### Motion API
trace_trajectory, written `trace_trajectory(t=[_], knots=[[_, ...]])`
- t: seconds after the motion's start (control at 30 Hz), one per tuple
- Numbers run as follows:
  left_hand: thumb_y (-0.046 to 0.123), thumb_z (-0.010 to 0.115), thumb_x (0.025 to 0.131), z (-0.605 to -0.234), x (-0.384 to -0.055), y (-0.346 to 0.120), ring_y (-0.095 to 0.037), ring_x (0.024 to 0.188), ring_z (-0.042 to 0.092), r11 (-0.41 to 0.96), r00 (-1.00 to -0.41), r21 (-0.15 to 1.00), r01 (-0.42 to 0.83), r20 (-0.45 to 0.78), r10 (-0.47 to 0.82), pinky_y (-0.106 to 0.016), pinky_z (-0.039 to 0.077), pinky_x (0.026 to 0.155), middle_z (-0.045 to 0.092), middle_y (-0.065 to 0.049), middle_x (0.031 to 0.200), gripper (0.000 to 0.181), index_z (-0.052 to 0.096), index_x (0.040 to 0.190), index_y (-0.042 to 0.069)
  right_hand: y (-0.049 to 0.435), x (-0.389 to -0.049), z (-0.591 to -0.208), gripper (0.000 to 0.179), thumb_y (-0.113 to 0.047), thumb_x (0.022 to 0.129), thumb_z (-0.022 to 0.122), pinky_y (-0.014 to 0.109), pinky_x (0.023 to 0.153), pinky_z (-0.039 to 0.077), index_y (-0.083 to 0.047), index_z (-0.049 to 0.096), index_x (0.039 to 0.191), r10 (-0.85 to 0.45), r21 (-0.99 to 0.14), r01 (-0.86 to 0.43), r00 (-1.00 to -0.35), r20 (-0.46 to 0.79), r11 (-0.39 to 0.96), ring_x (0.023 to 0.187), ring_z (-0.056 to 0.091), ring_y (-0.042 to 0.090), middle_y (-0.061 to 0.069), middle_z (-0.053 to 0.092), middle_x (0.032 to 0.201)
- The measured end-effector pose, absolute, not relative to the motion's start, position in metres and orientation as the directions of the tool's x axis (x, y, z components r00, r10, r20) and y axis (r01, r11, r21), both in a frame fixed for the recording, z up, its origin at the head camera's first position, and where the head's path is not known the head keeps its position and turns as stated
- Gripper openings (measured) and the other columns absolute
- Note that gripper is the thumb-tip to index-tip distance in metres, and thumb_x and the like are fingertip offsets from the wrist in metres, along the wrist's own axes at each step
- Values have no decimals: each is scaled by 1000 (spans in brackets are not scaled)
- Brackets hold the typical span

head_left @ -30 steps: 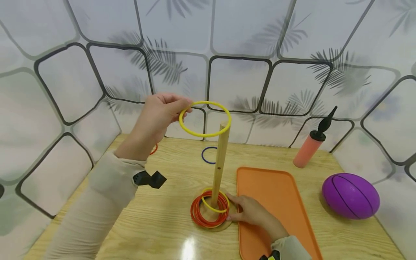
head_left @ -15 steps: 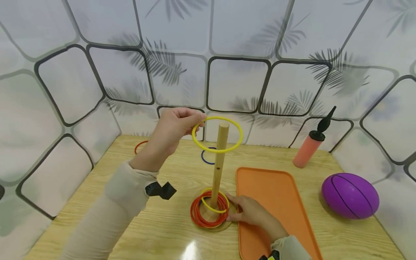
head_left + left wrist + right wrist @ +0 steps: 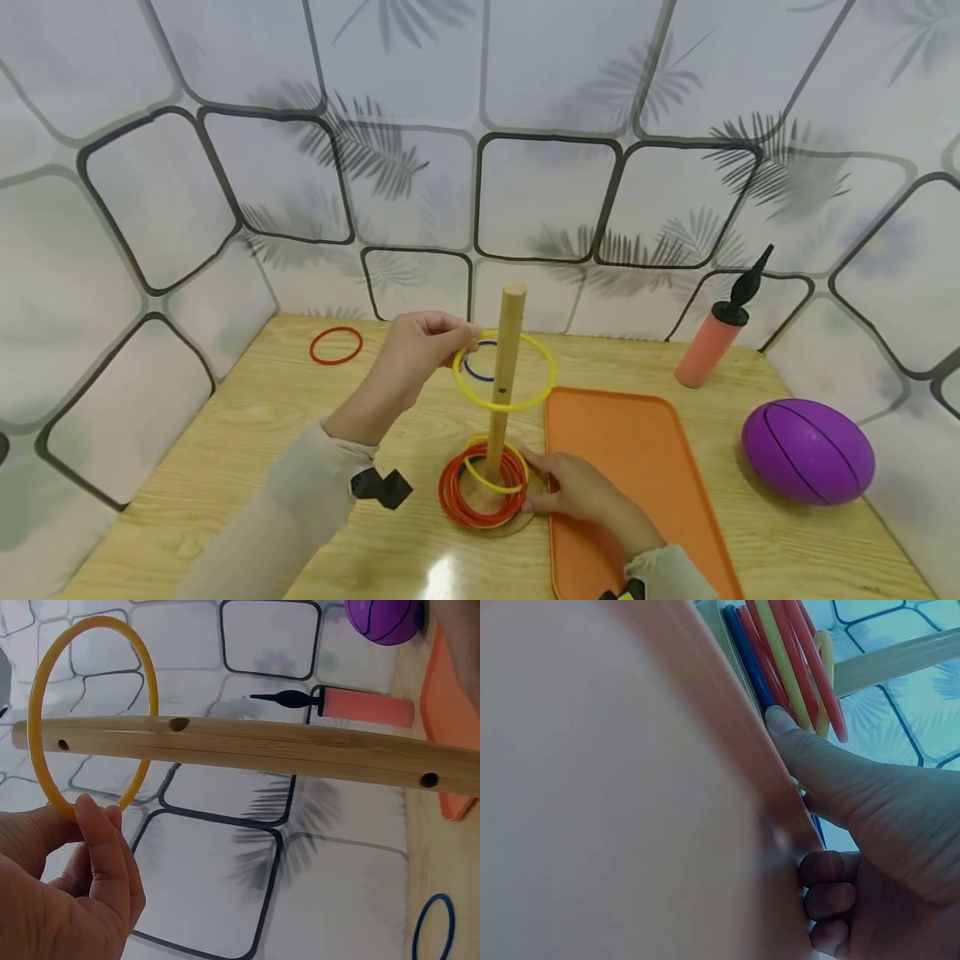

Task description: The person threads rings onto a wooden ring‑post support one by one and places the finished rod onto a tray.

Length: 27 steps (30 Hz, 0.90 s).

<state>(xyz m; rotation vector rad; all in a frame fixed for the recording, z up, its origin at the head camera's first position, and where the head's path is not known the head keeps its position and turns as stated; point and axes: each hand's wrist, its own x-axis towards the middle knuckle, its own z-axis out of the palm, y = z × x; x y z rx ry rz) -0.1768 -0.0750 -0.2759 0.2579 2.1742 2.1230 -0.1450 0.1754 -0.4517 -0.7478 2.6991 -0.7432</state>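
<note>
My left hand (image 3: pixel 423 354) pinches a yellow ring (image 3: pixel 504 407) between thumb and fingertips. That ring encircles the upright wooden pole (image 3: pixel 509 333), around mid-height in the head view; the left wrist view shows the same ring (image 3: pixel 154 690) about the pole near its top end. My right hand (image 3: pixel 581 492) grips the round wooden base (image 3: pixel 517 525) at its right side, thumb in front and forefinger behind. Several red rings (image 3: pixel 447 500) and a tilted yellow ring (image 3: pixel 517 489) lie around the pole's foot. Low in that stack, the right wrist view shows a blue ring (image 3: pixel 748 656).
An orange tray (image 3: pixel 622 417) lies right of the base, under the right forearm. Beyond it are a purple ball (image 3: pixel 810 450) and a pink hand pump (image 3: pixel 708 346). A red ring (image 3: pixel 335 361) and a blue ring (image 3: pixel 480 377) lie toward the back wall.
My left hand has moved right and then down, bringing the yellow ring over the pole's top and partway down around it. The right hand stays at the base.
</note>
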Motion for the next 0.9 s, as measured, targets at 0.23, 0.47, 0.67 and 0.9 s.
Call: trace_trajectory(t=[0.23,0.47,0.67,0.9], knots=[[9,67,87,-319,-176,-70,-12,63,55,45,-982,999,-3,-11,187,-26,50,63,65,0,69,12,70,80,0,175,-145,-452,81,-51,77,72,36,72,46,-8,46,140,-537,-537,-414,-839,-88,735,81,54,17,5,61,94],[5,65,87,-358,-175,-70,-12,62,57,109,-979,992,-70,-89,184,-25,50,61,66,-3,72,11,70,85,-4,174,-146,-451,70,-50,77,72,39,77,48,-9,57,131,-535,-561,-398,-839,-97,726,91,59,19,4,64,105],[6,65,88,-387,-174,-73,-12,66,59,149,-978,985,-89,-115,176,-26,51,63,68,-4,75,11,72,87,-2,175,-148,-453,68,-51,76,73,28,65,42,-12,58,130,-546,-557,-412,-833,-91,721,75,50,7,-10,59,86],[6,64,89,-417,-175,-77,-11,67,60,180,-976,980,-88,-121,180,-26,52,63,69,-6,78,12,72,89,-3,175,-146,-454,80,-51,76,73,37,75,48,-9,47,139,-533,-543,-415,-843,-74,730,88,57,18,5,64,99]])
